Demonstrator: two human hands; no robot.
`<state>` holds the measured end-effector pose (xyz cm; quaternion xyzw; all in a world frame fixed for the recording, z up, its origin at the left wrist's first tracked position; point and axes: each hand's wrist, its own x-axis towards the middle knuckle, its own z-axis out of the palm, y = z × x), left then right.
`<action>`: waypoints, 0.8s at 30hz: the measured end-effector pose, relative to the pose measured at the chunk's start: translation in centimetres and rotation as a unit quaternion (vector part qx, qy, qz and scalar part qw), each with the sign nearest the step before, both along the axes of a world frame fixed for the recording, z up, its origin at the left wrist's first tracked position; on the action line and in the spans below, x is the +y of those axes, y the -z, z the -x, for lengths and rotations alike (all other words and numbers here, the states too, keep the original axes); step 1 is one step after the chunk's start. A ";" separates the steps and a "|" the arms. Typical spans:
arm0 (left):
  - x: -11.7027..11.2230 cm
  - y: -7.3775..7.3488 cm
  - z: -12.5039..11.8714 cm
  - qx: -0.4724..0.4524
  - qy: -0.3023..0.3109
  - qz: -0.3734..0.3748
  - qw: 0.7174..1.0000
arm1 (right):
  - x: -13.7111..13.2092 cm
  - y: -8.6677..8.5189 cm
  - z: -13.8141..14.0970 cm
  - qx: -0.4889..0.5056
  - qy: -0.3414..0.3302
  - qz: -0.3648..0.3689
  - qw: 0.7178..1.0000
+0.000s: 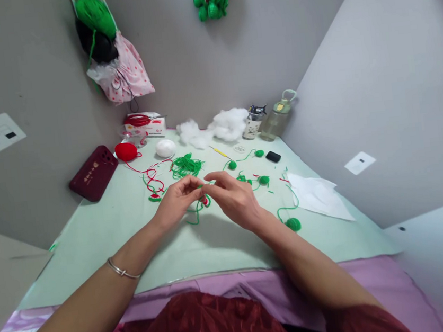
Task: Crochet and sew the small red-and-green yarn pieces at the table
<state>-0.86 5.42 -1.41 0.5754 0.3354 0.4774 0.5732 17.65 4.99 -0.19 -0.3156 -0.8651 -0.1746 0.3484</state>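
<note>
My left hand (179,200) and my right hand (233,199) meet over the middle of the table, fingertips pinched close together. Just under the fingertips hangs a small red, white and green crocheted piece (206,201), partly hidden by the fingers. A green yarn tail (196,221) trails from it toward the tabletop. Whatever the right fingertips pinch is too small to make out. A similar red and green crocheted piece (154,197) lies left of my left hand. Beyond the hands is a tangle of green yarn (187,165).
Small green crocheted balls (293,224) with yarn tails lie to the right, near a white paper sheet (321,197). A red yarn ball (126,152), white yarn ball (165,149), yellow-handled hook (220,152), stuffing (228,124) and bottle (277,119) stand farther back. A maroon phone (93,175) is left.
</note>
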 end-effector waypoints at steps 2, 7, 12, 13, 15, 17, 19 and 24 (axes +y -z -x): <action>0.0 -0.1 0.1 0.007 -0.016 -0.005 1.000 | -0.1 0.1 0.2 0.014 -0.013 -0.061 0.998; -0.1 -0.1 0.1 0.016 -0.033 -0.005 0.999 | 0.2 0.3 0.6 0.027 -0.050 -0.066 0.996; -0.1 0.1 0.0 0.030 -0.058 -0.012 0.998 | 0.3 -0.3 0.7 0.135 -0.075 0.157 0.975; -0.1 0.0 0.0 0.031 -0.063 -0.013 0.997 | 0.3 -0.5 0.7 0.157 -0.088 0.197 0.964; -0.2 -0.2 0.0 0.029 -0.068 -0.013 0.997 | 0.2 -0.8 0.6 0.190 -0.110 0.250 0.943; -0.3 -0.4 0.1 0.023 -0.066 -0.006 0.998 | 0.2 -0.8 0.5 0.216 -0.117 0.259 0.934; -0.3 -0.4 0.1 0.017 -0.062 0.004 0.998 | 0.3 -0.5 0.4 0.233 -0.107 0.233 0.938; -0.3 -0.2 0.1 0.020 -0.060 0.004 0.998 | 0.8 0.4 0.5 0.200 -0.092 0.189 0.957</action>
